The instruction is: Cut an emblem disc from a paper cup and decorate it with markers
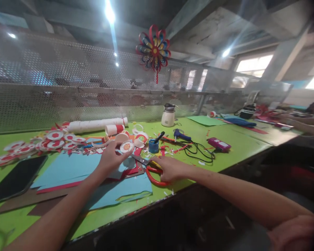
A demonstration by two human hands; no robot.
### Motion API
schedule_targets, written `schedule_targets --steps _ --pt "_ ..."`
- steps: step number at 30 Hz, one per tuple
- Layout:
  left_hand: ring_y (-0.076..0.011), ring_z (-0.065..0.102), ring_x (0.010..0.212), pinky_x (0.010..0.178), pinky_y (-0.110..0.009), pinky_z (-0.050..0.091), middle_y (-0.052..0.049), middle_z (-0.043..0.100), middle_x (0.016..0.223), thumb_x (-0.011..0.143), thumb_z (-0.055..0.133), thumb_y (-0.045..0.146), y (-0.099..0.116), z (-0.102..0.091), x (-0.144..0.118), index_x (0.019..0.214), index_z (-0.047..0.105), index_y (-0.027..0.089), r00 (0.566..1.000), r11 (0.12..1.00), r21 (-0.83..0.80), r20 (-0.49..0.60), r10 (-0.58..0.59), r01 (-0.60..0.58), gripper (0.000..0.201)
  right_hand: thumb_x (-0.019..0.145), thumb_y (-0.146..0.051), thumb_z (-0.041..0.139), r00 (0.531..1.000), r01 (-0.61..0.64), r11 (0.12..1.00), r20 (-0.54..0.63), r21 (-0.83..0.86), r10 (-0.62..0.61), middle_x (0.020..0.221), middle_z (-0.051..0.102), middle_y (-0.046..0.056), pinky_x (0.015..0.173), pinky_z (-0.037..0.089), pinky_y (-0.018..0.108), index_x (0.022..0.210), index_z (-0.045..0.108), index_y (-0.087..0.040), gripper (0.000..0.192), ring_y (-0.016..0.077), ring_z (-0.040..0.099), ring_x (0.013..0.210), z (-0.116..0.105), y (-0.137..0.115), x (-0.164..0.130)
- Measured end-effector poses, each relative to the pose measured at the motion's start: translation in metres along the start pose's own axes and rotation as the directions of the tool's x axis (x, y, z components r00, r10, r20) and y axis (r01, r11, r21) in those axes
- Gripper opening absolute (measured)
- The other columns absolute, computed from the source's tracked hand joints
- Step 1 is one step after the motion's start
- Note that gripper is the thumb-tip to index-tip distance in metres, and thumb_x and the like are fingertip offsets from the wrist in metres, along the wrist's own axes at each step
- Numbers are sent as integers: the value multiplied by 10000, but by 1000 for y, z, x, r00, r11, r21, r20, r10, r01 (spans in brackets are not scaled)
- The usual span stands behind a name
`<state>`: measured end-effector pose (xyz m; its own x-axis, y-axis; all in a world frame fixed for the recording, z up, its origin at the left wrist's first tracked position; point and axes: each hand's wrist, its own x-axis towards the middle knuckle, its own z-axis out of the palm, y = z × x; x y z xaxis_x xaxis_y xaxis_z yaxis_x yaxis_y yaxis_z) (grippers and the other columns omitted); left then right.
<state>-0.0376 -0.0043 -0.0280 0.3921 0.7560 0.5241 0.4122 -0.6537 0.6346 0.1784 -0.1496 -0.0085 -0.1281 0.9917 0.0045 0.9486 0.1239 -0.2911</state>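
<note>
Between its fingers my left hand (112,155) grips a small white paper disc (126,146) with a reddish-orange centre. My right hand (170,167) is closed around the red and yellow handles of a pair of scissors (155,179). Their blades point left, with the tips close by the disc; whether they touch it I cannot tell. Beneath both hands lie light blue paper sheets (68,167), with red and brown sheets partly under them. A blue pot (154,146) with a dark stick leaning in it stands just beyond the scissors.
Red-and-white paper rings (54,139) pile up at left, near a white roll (96,124) and a phone (18,177). Farther right are a blue glue gun (182,135) with its cord, a pink box (219,144) and a white jug (168,116). Another person's arms (303,122) are far right.
</note>
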Motion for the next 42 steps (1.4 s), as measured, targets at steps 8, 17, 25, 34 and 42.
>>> schedule_targets --steps 8,17,25,34,42 --pt "-222 629 852 671 -328 554 -82 633 967 715 663 523 5 2 -3 1000 567 157 999 999 -39 7 37 -37 473 675 -108 564 990 -131 990 -64 -53 127 1205 667 97 834 447 305 1288 583 -206 621 246 621 1021 -32 31 -75" --pt "-243 631 852 704 -366 545 -119 641 1016 732 650 544 3 7 -6 1033 567 139 996 1000 -16 87 24 -23 512 772 -199 623 921 -374 922 -155 -102 357 804 696 51 634 440 275 1160 676 -161 393 180 608 697 -34 88 -92" --pt "-226 634 862 715 -348 537 -91 654 1001 737 663 498 11 9 -14 1020 593 157 975 995 -43 201 97 -90 449 927 -336 582 928 -343 930 -204 -135 313 1135 636 75 825 540 410 1154 602 -153 291 203 638 961 -19 110 -26" --pt "-213 597 868 734 -336 507 -93 622 1020 785 647 465 22 14 -24 1070 609 185 887 975 -91 405 221 -202 402 921 -320 592 900 -338 939 -313 -61 304 1198 613 86 889 512 451 1160 602 -157 289 226 613 1046 -12 108 -15" --pt "-204 562 818 715 -325 453 -60 625 973 778 661 456 21 18 -26 1088 614 203 887 979 -42 418 197 -198 402 911 -361 604 858 -266 916 -358 301 367 924 657 32 720 550 350 1109 610 -143 295 157 642 780 -24 73 21"
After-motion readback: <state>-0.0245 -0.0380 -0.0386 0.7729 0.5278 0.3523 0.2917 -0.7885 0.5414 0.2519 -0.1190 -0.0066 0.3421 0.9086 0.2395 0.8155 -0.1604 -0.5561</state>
